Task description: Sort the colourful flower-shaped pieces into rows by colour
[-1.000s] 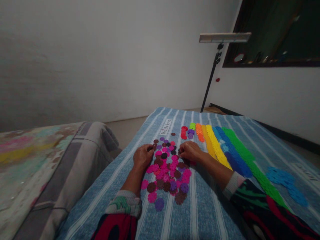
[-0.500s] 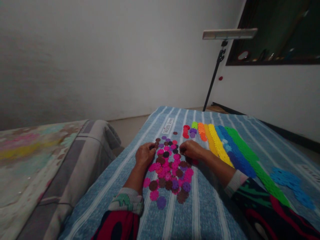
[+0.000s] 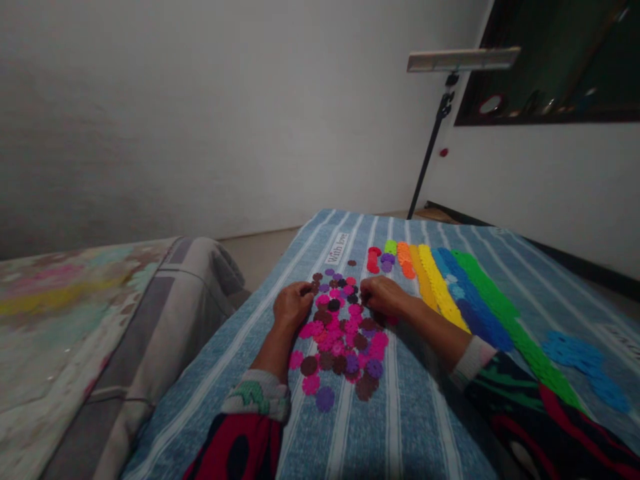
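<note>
Pink-and-brown plastic discs (image 3: pixel 340 340) — left hand (image 3: pixel 293 307), right hand (image 3: pixel 383 297) curled at the pile's far edge, grip unclear — blue striped blanket (image 3: pixel 415 413) beneath.

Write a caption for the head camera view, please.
Left hand and right hand at a pile of pink, brown and purple plastic discs beside rainbow-coloured rows on a striped blue cloth.

Head-worn view, facing forward and down, somewhat dim

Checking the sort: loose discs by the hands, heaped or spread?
Spread: pink, brown and purple flower-shaped plastic discs lie mostly single-layer on the blue striped cloth, few overlapping.
</note>
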A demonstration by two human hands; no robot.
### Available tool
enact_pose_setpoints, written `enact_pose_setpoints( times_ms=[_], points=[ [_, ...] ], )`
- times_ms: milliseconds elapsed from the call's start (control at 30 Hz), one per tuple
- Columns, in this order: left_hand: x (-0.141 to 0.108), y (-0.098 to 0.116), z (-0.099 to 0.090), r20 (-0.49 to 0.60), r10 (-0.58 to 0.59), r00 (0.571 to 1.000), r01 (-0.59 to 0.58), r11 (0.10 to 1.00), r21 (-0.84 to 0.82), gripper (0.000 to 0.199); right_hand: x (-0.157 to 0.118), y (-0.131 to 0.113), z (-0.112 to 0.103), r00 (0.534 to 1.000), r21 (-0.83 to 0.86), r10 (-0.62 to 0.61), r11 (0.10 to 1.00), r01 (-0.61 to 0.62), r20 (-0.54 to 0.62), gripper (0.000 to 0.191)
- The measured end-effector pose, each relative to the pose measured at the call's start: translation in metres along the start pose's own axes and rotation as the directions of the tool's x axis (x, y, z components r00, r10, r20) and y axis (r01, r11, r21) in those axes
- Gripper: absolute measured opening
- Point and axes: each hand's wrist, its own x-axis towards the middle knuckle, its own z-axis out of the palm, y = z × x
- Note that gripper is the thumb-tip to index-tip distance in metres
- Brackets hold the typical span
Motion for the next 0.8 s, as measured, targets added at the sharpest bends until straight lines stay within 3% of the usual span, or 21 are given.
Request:
enact_pose_setpoints(
  times_ms=[167,400,800],
  points=[
    [0.0,-0.001,0.0,-0.003,-0.008,1.0,0.008,1.0,-0.009,0.031,-0.003,0.005,0.0,1.0,0.071,-0.006,0.997,0.006,-0.006,0.011],
    [0.003,-0.004,0.003,-0.017,-0.021,1.0,0.02,1.0,-0.002,0.031,-0.004,0.008,0.005,1.0,0.168,0.001,0.986,0.003,-0.021,0.018],
    [0.002,0.0,-0.003,-0.003,0.003,1.0,-0.003,1.0,0.012,0.031,-0.009,0.003,0.011,0.999,0.169,-0.028,0.985,0.035,-0.045,0.023]
  ],
)
